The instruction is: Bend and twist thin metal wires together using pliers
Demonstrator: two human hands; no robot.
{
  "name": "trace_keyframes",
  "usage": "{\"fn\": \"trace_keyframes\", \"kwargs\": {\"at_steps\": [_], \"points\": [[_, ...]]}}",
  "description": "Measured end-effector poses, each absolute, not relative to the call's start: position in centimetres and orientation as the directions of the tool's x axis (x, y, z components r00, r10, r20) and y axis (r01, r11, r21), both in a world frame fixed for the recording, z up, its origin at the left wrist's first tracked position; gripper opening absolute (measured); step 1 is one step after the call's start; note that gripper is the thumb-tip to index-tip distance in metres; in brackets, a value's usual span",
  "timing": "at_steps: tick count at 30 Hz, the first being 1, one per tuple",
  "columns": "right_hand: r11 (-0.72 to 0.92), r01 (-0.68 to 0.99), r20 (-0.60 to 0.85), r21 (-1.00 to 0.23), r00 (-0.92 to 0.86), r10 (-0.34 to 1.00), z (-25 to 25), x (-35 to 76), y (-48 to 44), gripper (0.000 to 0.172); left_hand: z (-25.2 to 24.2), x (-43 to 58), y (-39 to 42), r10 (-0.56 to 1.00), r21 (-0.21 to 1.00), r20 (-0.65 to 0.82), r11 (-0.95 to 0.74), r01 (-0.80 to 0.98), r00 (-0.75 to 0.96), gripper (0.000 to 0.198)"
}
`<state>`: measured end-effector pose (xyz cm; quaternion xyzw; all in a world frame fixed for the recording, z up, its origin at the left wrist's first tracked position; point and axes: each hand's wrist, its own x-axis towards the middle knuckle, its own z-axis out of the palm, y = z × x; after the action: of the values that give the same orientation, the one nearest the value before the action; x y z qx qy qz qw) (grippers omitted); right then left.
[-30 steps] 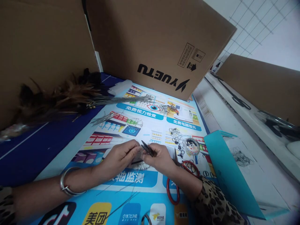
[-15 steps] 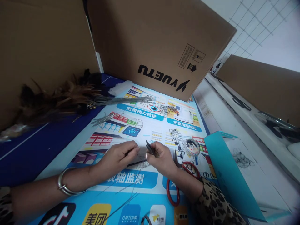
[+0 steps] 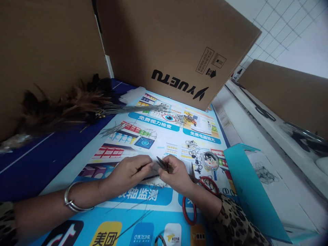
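My left hand (image 3: 135, 168) is closed in a pinch at the middle of the printed mat, and a thin wire, mostly hidden by the fingers, seems to be in it. Dark-jawed pliers (image 3: 162, 164) sit in my closed right hand (image 3: 176, 173), their tips pointing up and left toward the left fingertips. A narrow gap parts the two hands. Under them lie loose thin wires (image 3: 135, 222). Red-handled scissors (image 3: 189, 211) rest beneath my right forearm, blades pointing away. Small black rings and wire loops (image 3: 196, 162) are scattered right of my right hand.
A large cardboard box (image 3: 179, 44) stands at the back. Brown feathers (image 3: 74, 99) with a bundle of wire stems (image 3: 133, 109) lie at the left. On the right are a round cartoon tin (image 3: 210, 160) and an open turquoise box (image 3: 253, 191) beside a wire tangle (image 3: 265, 173).
The pliers have tilted a little further left, and their tips look closer together. My right hand has turned slightly; my left hand stays nearly still.
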<state>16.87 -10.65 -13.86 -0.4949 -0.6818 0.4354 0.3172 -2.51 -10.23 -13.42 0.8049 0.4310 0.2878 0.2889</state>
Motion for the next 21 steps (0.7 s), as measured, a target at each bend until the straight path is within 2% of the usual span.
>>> {"fn": "trace_keyframes", "kwargs": {"at_steps": [5, 10, 19, 21], "points": [[0.103, 0.4, -0.023, -0.911, -0.299, 0.954, -13.64, 16.76, -10.71, 0.015, -13.38, -2.64, -10.16, 0.829, 0.691, 0.237, -0.511, 0.512, 0.507, 0.027], [0.108, 0.417, -0.025, -0.902, -0.3, 0.954, -13.34, 16.73, -10.72, 0.013, -13.38, -2.68, -10.26, 0.808, 0.643, 0.265, -0.555, 0.528, 0.526, 0.027], [0.123, 0.425, -0.027, -0.897, -0.332, 0.943, -13.38, 16.71, -10.73, 0.013, -14.09, -3.07, -10.14, 0.671, 0.438, 0.319, -0.73, 0.524, 0.669, 0.031], [0.131, 0.42, -0.029, -0.898, -0.352, 0.935, -13.22, 16.76, -10.71, 0.013, -14.02, -3.17, -10.03, 0.642, 0.431, 0.311, -0.753, 0.498, 0.701, 0.032]]}}
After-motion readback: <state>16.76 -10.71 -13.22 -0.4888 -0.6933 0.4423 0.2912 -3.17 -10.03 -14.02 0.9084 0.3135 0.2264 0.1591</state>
